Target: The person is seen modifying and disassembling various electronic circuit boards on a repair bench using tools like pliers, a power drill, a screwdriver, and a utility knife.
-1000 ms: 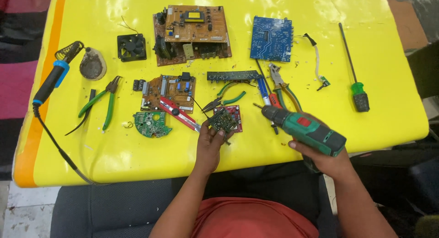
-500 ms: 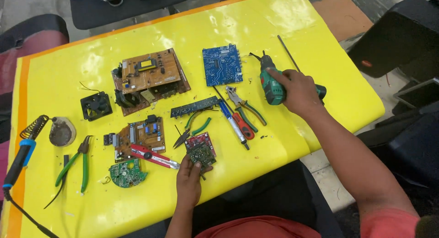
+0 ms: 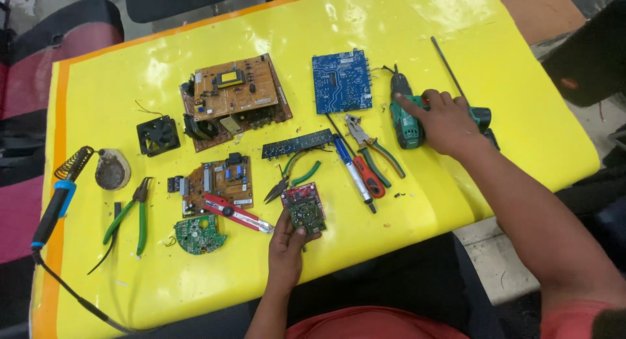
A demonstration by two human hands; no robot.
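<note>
Two hands work over the yellow table (image 3: pixel 456 26). Nearest, the left hand (image 3: pixel 287 244) pinches the lower edge of a small red-and-green circuit board (image 3: pixel 305 206), which lies flat near the table's front edge. Left of that board lie a red utility knife (image 3: pixel 236 212) and a round green board (image 3: pixel 197 234). Right of it lie a blue-handled screwdriver (image 3: pixel 353 171) and orange-handled pliers (image 3: pixel 373 147). Farther right, the right hand (image 3: pixel 445 122) rests clasped over a green cordless drill (image 3: pixel 405 114). Beyond lie a blue circuit board (image 3: pixel 341 81) and a brown power board (image 3: pixel 233 98).
</note>
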